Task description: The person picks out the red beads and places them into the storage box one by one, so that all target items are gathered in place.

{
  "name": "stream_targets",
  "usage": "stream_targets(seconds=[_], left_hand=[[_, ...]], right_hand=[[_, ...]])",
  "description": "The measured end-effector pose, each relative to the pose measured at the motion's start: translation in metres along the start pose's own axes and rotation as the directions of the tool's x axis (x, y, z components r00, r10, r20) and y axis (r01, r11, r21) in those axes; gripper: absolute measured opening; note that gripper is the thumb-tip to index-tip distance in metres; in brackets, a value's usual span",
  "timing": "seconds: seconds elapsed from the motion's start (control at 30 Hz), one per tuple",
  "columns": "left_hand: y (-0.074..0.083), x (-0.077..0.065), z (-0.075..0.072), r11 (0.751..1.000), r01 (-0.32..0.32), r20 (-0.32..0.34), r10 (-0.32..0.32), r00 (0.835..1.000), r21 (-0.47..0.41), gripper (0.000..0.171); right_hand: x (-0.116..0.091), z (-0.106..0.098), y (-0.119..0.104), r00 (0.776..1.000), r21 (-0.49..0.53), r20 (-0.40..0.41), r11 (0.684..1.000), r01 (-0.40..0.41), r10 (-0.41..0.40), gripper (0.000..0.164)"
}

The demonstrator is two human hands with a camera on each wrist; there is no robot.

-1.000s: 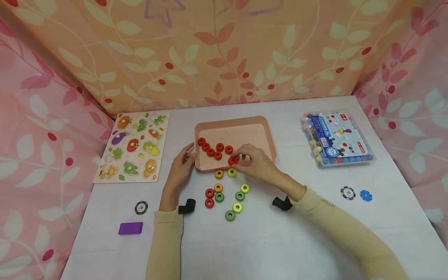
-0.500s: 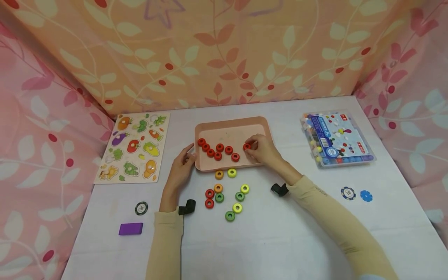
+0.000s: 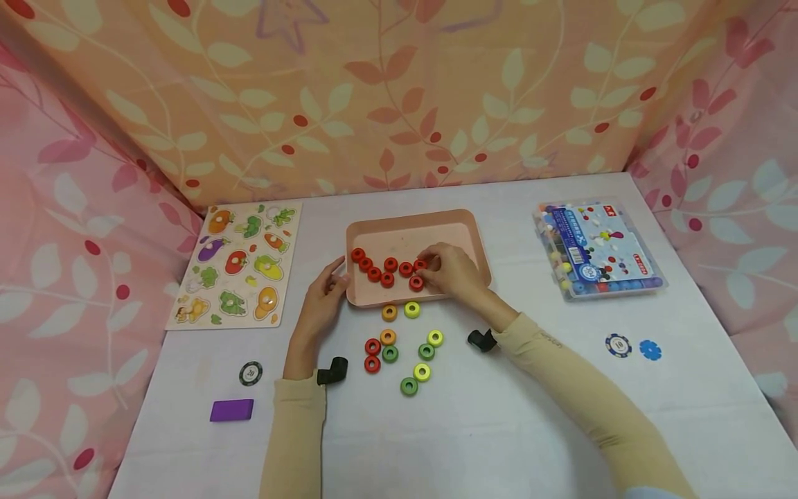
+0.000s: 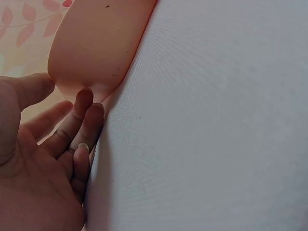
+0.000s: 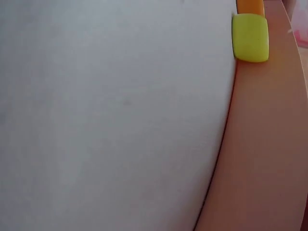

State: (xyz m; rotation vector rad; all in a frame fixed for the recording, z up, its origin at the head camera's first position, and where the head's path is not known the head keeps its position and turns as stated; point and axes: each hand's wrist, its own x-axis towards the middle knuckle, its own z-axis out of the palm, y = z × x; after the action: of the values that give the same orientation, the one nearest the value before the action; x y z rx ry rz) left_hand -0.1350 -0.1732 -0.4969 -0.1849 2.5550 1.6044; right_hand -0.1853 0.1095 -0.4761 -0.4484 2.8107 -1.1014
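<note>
A pink tray (image 3: 430, 225) lies in the middle of the table with several red rings (image 3: 387, 280) inside, mostly toward its left and front. In the head view my right hand (image 3: 458, 270) reaches over the front of the tray and pinches a red ring (image 3: 420, 265) beside the others. My left hand (image 3: 324, 294) touches the tray's left end. In the left wrist view, the fingertips of my left hand (image 4: 53, 149) rest against the tray's outer wall (image 4: 101, 43). The right wrist view shows the tray's outer wall (image 5: 264, 144) and a yellow ring (image 5: 250, 38), but not my right hand.
In front of the tray lie loose orange (image 3: 388, 337), green (image 3: 409, 386), yellow (image 3: 422, 372) and red rings (image 3: 372, 364). A vegetable puzzle board (image 3: 233, 267) is at left, above a purple block (image 3: 232, 410). A clear bead box (image 3: 601, 249) and two chips (image 3: 618, 345) are at right.
My right hand let go of one red ring near the tray's front, then moved another from the right leftward to the group. My left hand has stayed at the tray's left end.
</note>
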Motion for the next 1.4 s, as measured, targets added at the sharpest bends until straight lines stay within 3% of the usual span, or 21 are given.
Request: stream_targets(seconds=[0.17, 0.3, 0.47, 0.63, 0.77, 0.87, 1.1, 1.4], left_hand=[[-0.002, 0.000, 0.000, 1.000, -0.008, -0.002, 0.008, 1.000, -0.002, 0.047], [-0.001, 0.000, 0.000, 1.000, -0.004, 0.003, 0.004, 1.000, -0.004, 0.047], [-0.001, 0.000, -0.001, 1.000, -0.024, 0.008, 0.024, 1.000, -0.003, 0.046], [-0.002, 0.001, -0.002, 0.999, -0.050, 0.011, 0.050, 0.999, -0.009, 0.047], [-0.002, 0.001, -0.002, 0.998, -0.062, 0.011, 0.062, 0.998, -0.009, 0.047], [-0.002, 0.002, -0.002, 0.998, -0.065, 0.008, 0.065, 0.998, -0.008, 0.046], [-0.001, 0.001, -0.002, 0.998, -0.060, 0.007, 0.060, 0.998, -0.014, 0.046], [-0.002, 0.001, -0.001, 0.998, -0.058, -0.001, 0.058, 0.998, -0.007, 0.046]], right_hand=[[0.000, 0.004, -0.003, 0.999, -0.017, -0.022, 0.999, 0.039, -0.039, 0.032], [-0.006, 0.007, -0.013, 0.986, -0.049, -0.064, 0.988, 0.149, -0.152, 0.038], [-0.024, 0.014, -0.040, 0.923, 0.031, -0.062, 0.923, 0.383, -0.381, 0.027], [-0.047, 0.027, -0.067, 0.853, 0.156, 0.159, 0.865, 0.476, -0.498, 0.019], [-0.062, 0.041, -0.077, 0.785, 0.147, 0.369, 0.865, 0.479, -0.497, 0.023], [-0.069, 0.051, -0.079, 0.745, 0.107, 0.459, 0.863, 0.494, -0.484, 0.025], [-0.072, 0.058, -0.076, 0.719, 0.104, 0.486, 0.849, 0.518, -0.498, 0.015], [-0.075, 0.058, -0.077, 0.694, 0.040, 0.497, 0.813, 0.581, -0.521, 0.017]])
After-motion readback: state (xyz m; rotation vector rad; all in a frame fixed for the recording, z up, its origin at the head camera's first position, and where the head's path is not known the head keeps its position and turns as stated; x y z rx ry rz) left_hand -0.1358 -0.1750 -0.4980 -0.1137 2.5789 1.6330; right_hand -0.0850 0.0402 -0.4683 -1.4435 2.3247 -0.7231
